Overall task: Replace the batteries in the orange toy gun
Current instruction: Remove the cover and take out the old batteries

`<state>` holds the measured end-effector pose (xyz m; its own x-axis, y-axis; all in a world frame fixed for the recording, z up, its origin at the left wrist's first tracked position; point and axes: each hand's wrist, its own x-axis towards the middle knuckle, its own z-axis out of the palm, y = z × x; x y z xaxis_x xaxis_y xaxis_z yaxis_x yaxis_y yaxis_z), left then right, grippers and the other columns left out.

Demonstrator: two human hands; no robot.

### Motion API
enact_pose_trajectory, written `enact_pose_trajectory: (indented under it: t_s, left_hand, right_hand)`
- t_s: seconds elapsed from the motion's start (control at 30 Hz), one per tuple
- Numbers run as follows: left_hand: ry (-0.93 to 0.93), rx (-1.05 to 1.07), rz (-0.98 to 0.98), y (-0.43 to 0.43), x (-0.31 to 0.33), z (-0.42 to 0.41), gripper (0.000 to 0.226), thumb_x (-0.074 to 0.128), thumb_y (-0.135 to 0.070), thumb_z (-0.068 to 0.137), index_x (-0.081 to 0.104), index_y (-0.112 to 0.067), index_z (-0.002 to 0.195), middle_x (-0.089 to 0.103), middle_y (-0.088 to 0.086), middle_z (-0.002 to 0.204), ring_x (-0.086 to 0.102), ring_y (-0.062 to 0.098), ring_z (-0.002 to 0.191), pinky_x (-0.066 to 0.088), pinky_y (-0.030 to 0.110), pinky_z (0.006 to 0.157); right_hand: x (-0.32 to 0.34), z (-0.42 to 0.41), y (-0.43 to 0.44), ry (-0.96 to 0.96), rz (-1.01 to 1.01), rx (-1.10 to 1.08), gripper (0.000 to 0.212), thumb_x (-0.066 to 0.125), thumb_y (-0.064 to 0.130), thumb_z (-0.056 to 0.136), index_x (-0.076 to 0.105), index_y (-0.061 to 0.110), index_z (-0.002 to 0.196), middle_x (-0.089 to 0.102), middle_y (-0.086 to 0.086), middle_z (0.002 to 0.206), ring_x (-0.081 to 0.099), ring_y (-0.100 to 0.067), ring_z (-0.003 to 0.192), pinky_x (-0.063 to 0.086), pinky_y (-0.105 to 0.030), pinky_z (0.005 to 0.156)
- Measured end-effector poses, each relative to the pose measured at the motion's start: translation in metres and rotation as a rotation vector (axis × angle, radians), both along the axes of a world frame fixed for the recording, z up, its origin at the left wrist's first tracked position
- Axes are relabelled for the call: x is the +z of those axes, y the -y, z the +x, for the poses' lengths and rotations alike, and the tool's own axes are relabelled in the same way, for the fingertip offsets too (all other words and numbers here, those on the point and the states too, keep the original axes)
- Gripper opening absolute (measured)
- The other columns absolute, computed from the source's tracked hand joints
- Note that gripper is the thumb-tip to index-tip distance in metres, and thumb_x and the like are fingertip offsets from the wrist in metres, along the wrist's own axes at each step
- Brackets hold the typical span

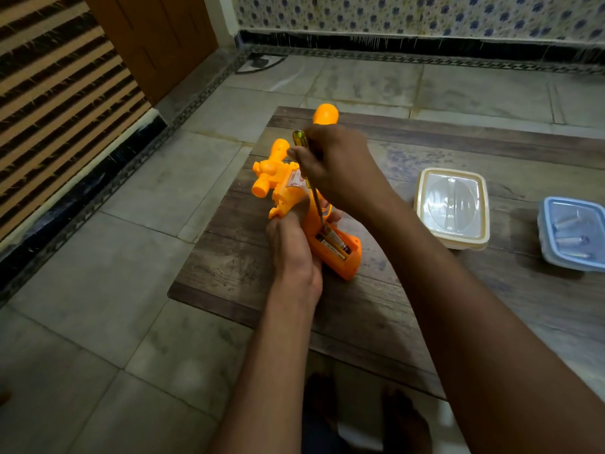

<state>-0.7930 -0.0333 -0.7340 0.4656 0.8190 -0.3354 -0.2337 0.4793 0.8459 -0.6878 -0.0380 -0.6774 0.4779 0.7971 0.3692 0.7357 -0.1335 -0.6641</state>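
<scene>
Near the middle of the frame, on the left part of a low wooden table (393,306), I see the orange toy gun (284,191) lying tilted, its scope toward the upper left and its handle toward the lower right. My view shows the left hand (291,247) wrapped round the gun from the near side, with fingers curled over the body just above the handle. The right hand (337,168) sits above it, closed round the yellow-green grip of a screwdriver (316,201). The thin shaft slants down from that hand, and its tip is at the upper end of the open slot in the gun's handle. Inside that slot I can make out batteries (334,244) lying lengthwise, dark with a gold band. A rounded orange end of the gun pokes out beyond the right hand, toward the top of the frame.

To the right of centre, well apart from the gun, a cream box (451,208) with a clear lid stands on the table. At the right edge sits a blue box (573,234), cut off by the frame, holding several small grey cylinders (568,240); I cannot tell for sure what they are. Grey floor tiles (98,290) fill the left and lower left, and a brown door (154,37) stands at the upper left.
</scene>
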Motion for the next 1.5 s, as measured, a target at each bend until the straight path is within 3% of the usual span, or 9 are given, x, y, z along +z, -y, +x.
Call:
enact_pose_trajectory:
  t_s: [0.23,0.37,0.6,0.77,0.9,1.03,1.1,1.27,1.5]
  left_hand:
    - [0.0,-0.007,-0.007,-0.001,-0.001,0.001,0.04,0.055,-0.028,0.101,0.066,-0.001,0.127,0.069,0.031,0.115,0.073,0.025,0.077,0.059,0.046,0.084]
    - [0.028,-0.004,-0.021,-0.002,-0.004,0.002,0.04,0.055,-0.027,0.101,0.063,-0.002,0.132,0.071,0.018,0.099,0.072,0.025,0.076,0.059,0.04,0.07]
    - [0.029,0.014,-0.069,-0.003,-0.007,0.004,0.04,0.057,-0.028,0.1,0.06,-0.011,0.137,0.076,0.011,0.101,0.075,0.027,0.078,0.06,0.045,0.076]
    - [0.026,0.01,-0.101,-0.005,-0.006,0.004,0.04,0.057,-0.025,0.099,0.059,-0.014,0.138,0.077,0.015,0.11,0.077,0.028,0.083,0.058,0.05,0.09]
    - [0.03,0.013,-0.101,-0.003,-0.004,0.003,0.039,0.056,-0.022,0.1,0.059,-0.013,0.137,0.075,0.018,0.115,0.077,0.027,0.082,0.06,0.04,0.079]
    - [0.067,0.016,-0.14,-0.004,-0.004,0.003,0.039,0.057,-0.023,0.097,0.064,-0.007,0.132,0.075,0.019,0.114,0.076,0.034,0.095,0.059,0.05,0.095]
    - [0.08,0.02,-0.158,-0.003,-0.003,0.002,0.035,0.056,-0.021,0.097,0.066,-0.007,0.128,0.075,0.02,0.114,0.074,0.037,0.102,0.059,0.051,0.095]
    - [0.118,0.037,-0.189,-0.006,-0.001,0.003,0.02,0.052,-0.013,0.101,0.067,-0.012,0.113,0.077,0.01,0.093,0.075,0.022,0.078,0.061,0.034,0.066]
    - [0.096,0.021,-0.175,-0.005,-0.001,0.001,0.031,0.056,-0.02,0.099,0.067,-0.01,0.126,0.076,0.016,0.113,0.075,0.033,0.1,0.061,0.047,0.086]
  right_hand:
    - [0.005,0.007,-0.007,0.04,-0.085,0.0,0.035,0.061,0.028,0.1,0.063,-0.003,0.084,0.069,-0.021,0.078,0.065,-0.03,0.071,0.049,-0.044,0.063]
    - [0.01,0.009,-0.005,0.06,-0.111,-0.016,0.035,0.061,0.027,0.1,0.063,-0.004,0.083,0.059,-0.014,0.07,0.053,-0.025,0.064,0.035,-0.038,0.057]
    - [0.014,0.009,0.007,0.0,-0.01,-0.057,0.038,0.063,0.029,0.099,0.057,0.002,0.073,0.059,-0.019,0.068,0.055,-0.028,0.062,0.04,-0.04,0.058]
    - [0.014,0.007,0.023,-0.094,0.187,-0.124,0.034,0.061,0.034,0.097,0.062,0.001,0.086,0.064,-0.013,0.071,0.065,-0.027,0.068,0.051,-0.05,0.064]
    - [0.012,0.002,0.039,-0.157,0.261,-0.153,0.029,0.058,0.032,0.1,0.058,0.004,0.093,0.064,-0.012,0.073,0.068,-0.027,0.067,0.053,-0.051,0.062]
    - [0.004,-0.013,0.063,-0.173,0.103,-0.132,0.016,0.056,0.026,0.102,0.053,0.015,0.092,0.054,0.008,0.071,0.054,-0.002,0.066,0.046,-0.027,0.063]
    - [-0.005,-0.022,0.076,-0.141,-0.063,-0.109,0.011,0.062,0.023,0.097,0.059,0.013,0.095,0.055,0.006,0.075,0.051,-0.006,0.068,0.039,-0.028,0.061]
    - [-0.019,-0.034,0.079,-0.023,-0.322,-0.075,0.014,0.067,0.024,0.09,0.062,0.011,0.088,0.058,-0.005,0.079,0.059,-0.026,0.078,0.029,-0.032,0.061]
    - [-0.01,-0.032,0.075,-0.045,-0.047,-0.181,0.018,0.068,0.012,0.084,0.059,0.005,0.07,0.055,-0.008,0.063,0.051,-0.026,0.06,0.034,-0.031,0.056]
